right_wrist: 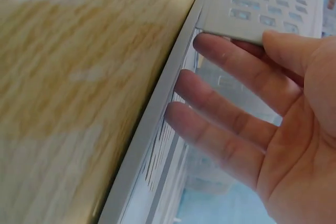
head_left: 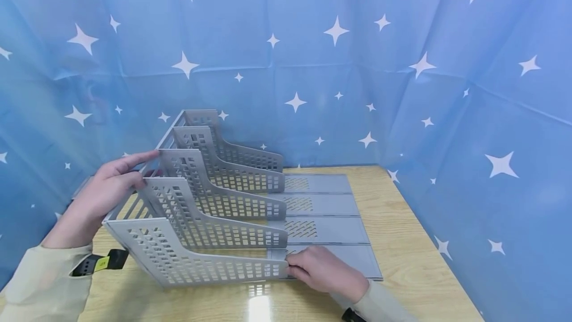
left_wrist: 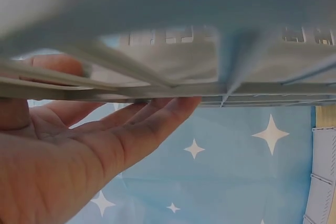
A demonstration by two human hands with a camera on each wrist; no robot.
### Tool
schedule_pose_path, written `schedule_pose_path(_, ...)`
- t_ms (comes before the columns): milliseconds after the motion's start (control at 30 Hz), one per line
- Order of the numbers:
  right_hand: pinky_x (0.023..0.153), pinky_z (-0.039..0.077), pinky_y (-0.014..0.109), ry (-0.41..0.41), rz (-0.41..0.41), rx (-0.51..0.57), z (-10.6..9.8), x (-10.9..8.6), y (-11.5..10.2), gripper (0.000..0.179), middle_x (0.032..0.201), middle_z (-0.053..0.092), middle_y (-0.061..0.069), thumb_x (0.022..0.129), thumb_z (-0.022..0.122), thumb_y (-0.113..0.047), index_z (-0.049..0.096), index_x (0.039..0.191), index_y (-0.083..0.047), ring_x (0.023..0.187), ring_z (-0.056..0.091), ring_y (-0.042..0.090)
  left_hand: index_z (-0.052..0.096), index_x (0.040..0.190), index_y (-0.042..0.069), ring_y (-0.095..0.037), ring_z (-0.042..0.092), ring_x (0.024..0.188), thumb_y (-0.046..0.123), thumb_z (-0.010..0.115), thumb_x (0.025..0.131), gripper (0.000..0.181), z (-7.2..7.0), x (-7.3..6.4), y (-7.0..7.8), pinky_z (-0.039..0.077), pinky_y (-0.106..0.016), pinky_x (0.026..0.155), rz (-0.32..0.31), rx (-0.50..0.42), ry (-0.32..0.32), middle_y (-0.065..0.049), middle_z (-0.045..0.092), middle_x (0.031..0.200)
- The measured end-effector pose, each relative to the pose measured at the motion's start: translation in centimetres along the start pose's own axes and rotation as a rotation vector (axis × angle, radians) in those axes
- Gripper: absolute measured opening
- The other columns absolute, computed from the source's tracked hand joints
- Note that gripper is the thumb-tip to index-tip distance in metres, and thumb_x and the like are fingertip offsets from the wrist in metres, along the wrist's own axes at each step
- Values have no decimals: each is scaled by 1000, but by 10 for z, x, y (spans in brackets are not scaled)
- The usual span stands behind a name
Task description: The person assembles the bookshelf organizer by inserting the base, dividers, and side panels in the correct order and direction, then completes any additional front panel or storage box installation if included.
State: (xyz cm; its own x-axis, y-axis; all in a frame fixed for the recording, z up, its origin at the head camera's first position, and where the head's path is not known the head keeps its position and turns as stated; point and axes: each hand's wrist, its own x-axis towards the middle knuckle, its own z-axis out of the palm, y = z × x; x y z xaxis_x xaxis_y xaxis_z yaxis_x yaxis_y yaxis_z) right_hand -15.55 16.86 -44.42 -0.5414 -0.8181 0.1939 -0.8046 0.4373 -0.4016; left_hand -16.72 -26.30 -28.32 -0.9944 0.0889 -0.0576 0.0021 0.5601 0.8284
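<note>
A grey plastic file rack with perforated dividers and a slatted back stands on the table, its tall end at the left. My left hand holds the top rail of the slatted back, its index finger reaching to a divider's top corner. In the left wrist view, the fingers lie along the rail. The right hand pinches the low front end of the nearest divider between thumb and index finger. Its other fingers are extended beside the flat slotted base panels, which stretch to the right beneath the dividers.
The wood-grain table carries the rack and panels. A blue curtain with white stars hangs behind and along both sides. A dark strap with a yellow label is on the left wrist.
</note>
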Motion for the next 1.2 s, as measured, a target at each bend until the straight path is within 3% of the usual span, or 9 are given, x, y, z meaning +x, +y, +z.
schedule_pose_path(300, 52, 31, 12, 29, 7, -153, 5, 5, -5, 39, 58, 39, -17, 102, 66, -23, 47, 68, -21, 53, 33, -5, 25, 166, 17, -46, 31, 149, 2, 41, 99, 70, -4, 8, -2, 32, -65, 111, 7, -25, -7, -20, 21, 169)
schedule_pose_path(500, 52, 34, 12, 40, 29, -179, 10, 6, -8, 38, 59, 50, -16, 99, 71, -23, 51, 66, -21, 54, 37, -5, 26, 165, 19, -45, 33, 149, 3, 44, 99, 71, -5, 11, -4, 36, -55, 107, 6, -7, 12, -20, 29, 166)
schedule_pose_path(700, 56, 37, 11, 30, 46, -167, 11, 4, -10, 39, 64, 57, -16, 97, 73, -23, 53, 63, -21, 59, 43, -5, 25, 166, 20, -50, 23, 149, 5, 45, 99, 71, -1, 9, -3, 37, -56, 100, 18, 26, 32, -19, 14, 171)
schedule_pose_path(800, 58, 37, 10, -16, 27, -148, 8, 0, -11, 38, 64, 55, -16, 96, 74, -23, 54, 63, -20, 59, 41, -6, 23, 166, 20, -53, 20, 150, 6, 43, 101, 69, 2, 3, -1, 38, -59, 98, 31, 67, 24, -20, 11, 171)
schedule_pose_path(933, 65, 44, 11, -175, 84, -3, -10, -5, -8, 21, 74, 62, -18, 96, 74, -19, 69, 76, -19, 65, 47, -8, 23, 166, 16, -57, 17, 149, 5, 41, 103, 67, 6, -9, 0, 34, -70, 102, 76, 99, 6, -24, 14, 170)
schedule_pose_path(1033, 71, 52, 19, -178, 207, 76, -24, -2, -2, 3, 91, 70, -9, 96, 73, -15, 75, 96, -12, 76, 58, -2, 29, 164, 10, -50, 26, 148, 7, 41, 106, 60, 2, -14, -5, 44, -45, 109, 142, 99, -5, -26, 22, 167)
schedule_pose_path(1100, 75, 56, 26, -114, 254, 62, -28, 4, 3, 13, 102, 73, 0, 95, 74, -14, 74, 106, -8, 82, 64, 7, 33, 162, 10, -43, 36, 144, 14, 41, 110, 53, -2, -13, -10, 46, -23, 102, 184, 112, -9, -26, 27, 165)
schedule_pose_path(1167, 77, 57, 30, -75, 268, 28, -27, 12, 8, 15, 105, 72, 4, 96, 74, -16, 71, 107, -6, 84, 65, 10, 35, 162, 14, -40, 38, 142, 22, 40, 113, 50, -5, -11, -13, 46, -23, 101, 206, 128, -4, -23, 29, 165)
schedule_pose_path(1200, 73, 56, 29, -78, 267, 21, -24, 16, 11, 12, 99, 71, 3, 97, 73, -16, 69, 103, -7, 79, 63, 10, 35, 162, 15, -41, 38, 142, 26, 39, 114, 50, -5, -10, -15, 46, -34, 106, 218, 141, 0, -22, 29, 166)
